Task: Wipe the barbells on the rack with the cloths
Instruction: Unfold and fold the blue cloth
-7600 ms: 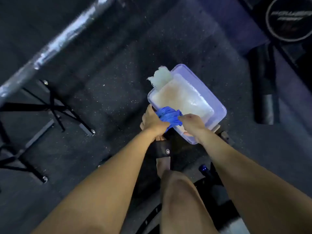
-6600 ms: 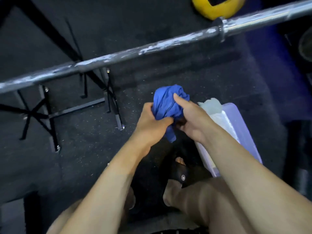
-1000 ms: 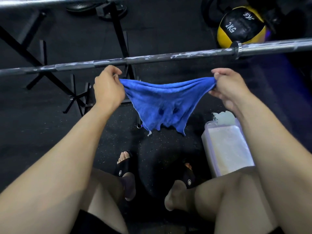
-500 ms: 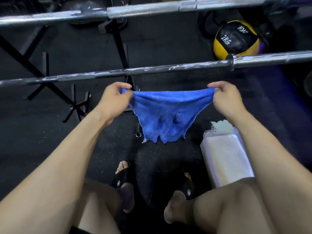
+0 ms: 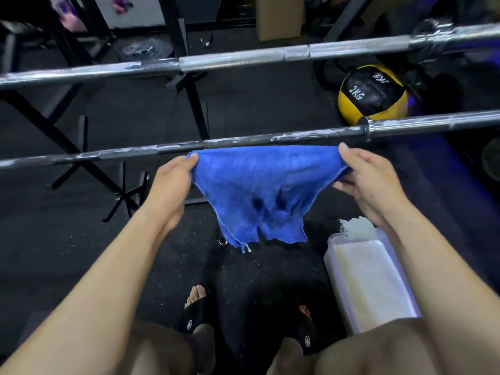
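1. Running across my whole view, the upper barbell (image 5: 243, 59) sits on the black rack (image 5: 186, 85), its steel scuffed with pale patches.
2. Below it and nearer to me, the lower barbell (image 5: 151, 152) crosses from left to right, streaked with white residue along its dark shaft up to the collar on the right.
3. My blue cloth (image 5: 259, 190) hangs stretched just in front of that lower bar, its top edge close under the shaft; I cannot tell whether it touches. The loose bottom edge droops toward the floor.
4. A clear plastic tub (image 5: 338, 269) stands on the dark rubber floor (image 5: 89, 239) by my right knee, holding cloudy liquid, with a pale cloth (image 5: 357, 228) bunched at its far end.
5. A yellow and black medicine ball (image 5: 370, 93) marked 2KG lies on the floor behind the lower bar.
6. My left hand (image 5: 173, 182) pinches the cloth's upper left corner between thumb and fingers.
7. My right hand (image 5: 368, 177) pinches the upper right corner the same way.
8. My feet in black sandals (image 5: 192, 318) rest on the floor below.
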